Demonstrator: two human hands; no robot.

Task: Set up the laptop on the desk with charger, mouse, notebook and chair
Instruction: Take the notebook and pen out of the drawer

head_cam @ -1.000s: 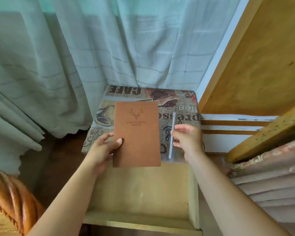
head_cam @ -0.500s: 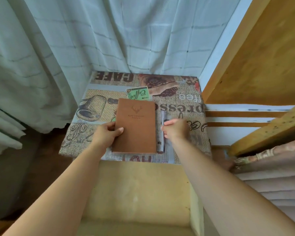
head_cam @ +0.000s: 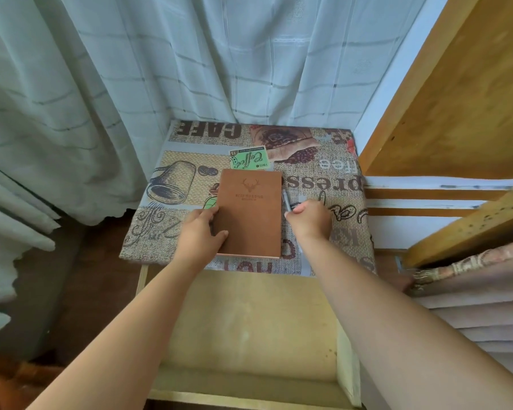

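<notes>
Left hand (head_cam: 200, 232) curled round the near left edge of the brown notebook (head_cam: 251, 216), thumb on the cover, fingers tucked beneath the edge. Right hand (head_cam: 310, 217) curled round a slim grey pen (head_cam: 286, 199), pinching it just off the notebook's right edge; only the far end of the pen showing past the knuckles. Notebook lying flat, or nearly flat, on the coffee-print cloth (head_cam: 323, 173) covering the bench, its near edge close to the front drop. Below that edge, an open wooden drawer (head_cam: 249, 321), bare inside as far as visible. Pale curtain (head_cam: 190, 69) hanging behind and to the left; wooden panel (head_cam: 471, 99) close on the right.

Risks, judged from this position: a pen let go on woven cloth apt to roll, either under the notebook's edge or forward into the drawer. Left grip withdrawn carelessly likely to drag the notebook toward the front edge and tip it over. Cloth loose enough to bunch or slide under a sideways push, shifting both items. No laptop, charger, mouse or chair in view, so most of the setup apparently not yet done.
</notes>
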